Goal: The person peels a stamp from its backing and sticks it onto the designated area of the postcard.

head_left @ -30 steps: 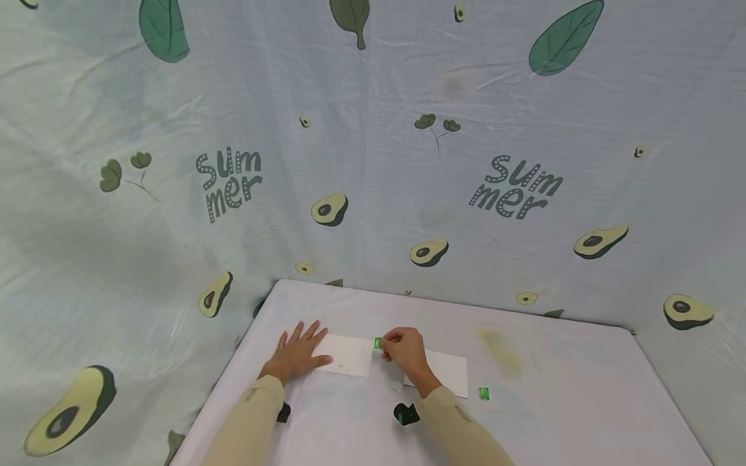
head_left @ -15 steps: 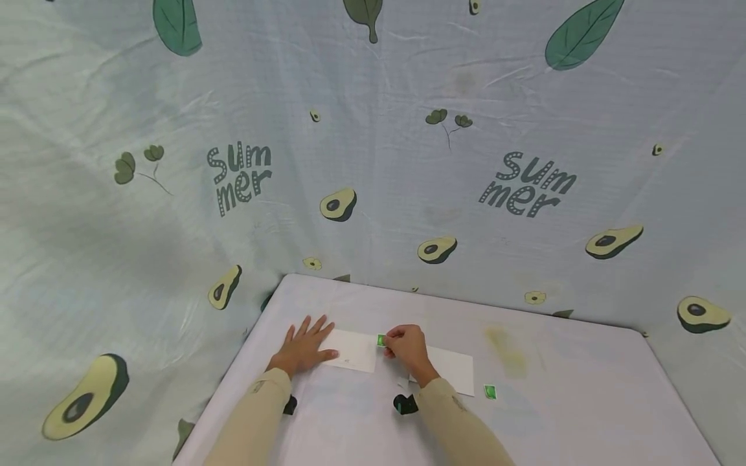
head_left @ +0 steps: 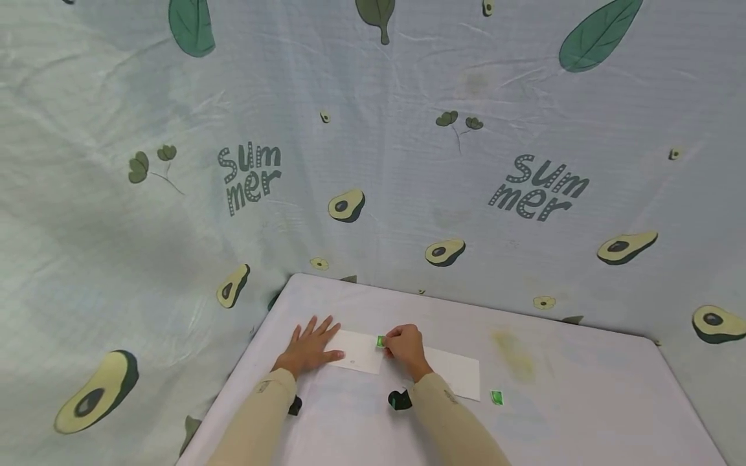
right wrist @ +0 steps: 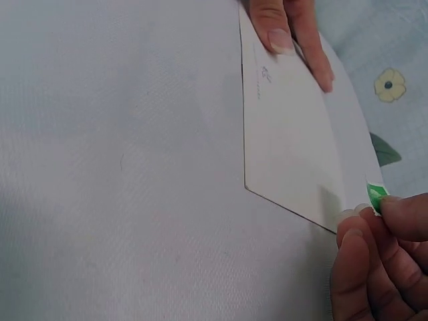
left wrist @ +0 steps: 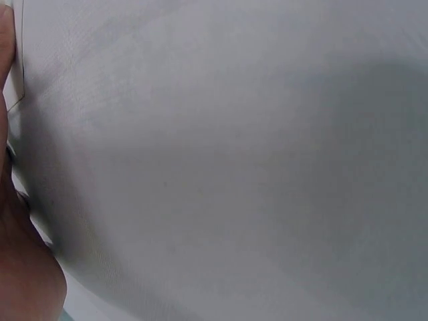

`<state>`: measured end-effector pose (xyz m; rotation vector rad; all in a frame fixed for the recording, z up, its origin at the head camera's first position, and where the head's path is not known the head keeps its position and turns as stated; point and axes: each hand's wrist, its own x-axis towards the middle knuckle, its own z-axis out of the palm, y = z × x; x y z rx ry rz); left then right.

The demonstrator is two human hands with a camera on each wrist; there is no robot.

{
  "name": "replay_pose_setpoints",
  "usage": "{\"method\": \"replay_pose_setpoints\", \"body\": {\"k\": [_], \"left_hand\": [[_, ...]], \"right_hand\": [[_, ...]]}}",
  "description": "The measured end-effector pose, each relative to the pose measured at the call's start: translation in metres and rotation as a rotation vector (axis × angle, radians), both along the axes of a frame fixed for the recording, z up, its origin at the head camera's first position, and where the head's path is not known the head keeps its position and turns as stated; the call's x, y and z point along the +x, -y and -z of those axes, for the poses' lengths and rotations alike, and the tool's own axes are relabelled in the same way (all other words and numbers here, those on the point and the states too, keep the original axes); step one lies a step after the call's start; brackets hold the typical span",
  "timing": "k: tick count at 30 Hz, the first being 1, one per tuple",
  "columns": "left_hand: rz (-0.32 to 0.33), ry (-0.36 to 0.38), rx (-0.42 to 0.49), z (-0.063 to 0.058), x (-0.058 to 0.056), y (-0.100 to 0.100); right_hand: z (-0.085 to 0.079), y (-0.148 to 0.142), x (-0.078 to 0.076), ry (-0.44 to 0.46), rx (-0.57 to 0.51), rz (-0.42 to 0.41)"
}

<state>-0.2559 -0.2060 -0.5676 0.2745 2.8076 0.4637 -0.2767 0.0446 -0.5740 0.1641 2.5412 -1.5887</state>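
My left hand [head_left: 310, 348] lies with fingers spread on the left end of a white envelope [head_left: 360, 353]. In the right wrist view, its thumb and a finger [right wrist: 309, 50] press the envelope [right wrist: 287, 134], near small handwriting. My right hand [head_left: 406, 348] pinches a small green stamp [head_left: 381, 341] with a white border, at the envelope's far right corner. Between thumb and fingertips only part of the stamp [right wrist: 376, 190] shows; the thumb covers the rest. In the left wrist view, the edge of my left hand [left wrist: 27, 274] shows at the left.
A second white envelope [head_left: 460, 372] lies to the right, partly hidden by my right hand and sleeve. Beyond its right end lies another green stamp [head_left: 497, 397]. A black object [head_left: 399, 400] shows beside my right cuff. An avocado-print curtain [head_left: 408, 162] hangs behind the table [head_left: 583, 395].
The head view has shifted slightly. My right hand has brought the stamp a little left, from beside the envelope's right edge to over its corner. My left hand stays on the envelope.
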Motion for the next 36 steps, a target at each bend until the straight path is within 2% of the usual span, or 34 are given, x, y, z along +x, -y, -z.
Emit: {"method": "replay_pose_setpoints", "body": {"k": [8,23,30,36], "left_hand": [[0.000,0.003,0.017,0.000,0.004,-0.002],[-0.016,0.004,-0.009,-0.004,0.005,-0.003],[-0.015,-0.002,-0.022,0.003,0.005,-0.001],[-0.011,-0.013,-0.024,-0.002,0.004,-0.003]], "right_hand": [[0.000,0.008,0.001,0.025,0.070,0.064],[0.002,0.015,0.002,-0.006,0.148,0.085],[0.001,0.018,0.003,-0.004,0.181,0.099],[-0.003,0.019,0.005,-0.016,0.202,0.110]]}}
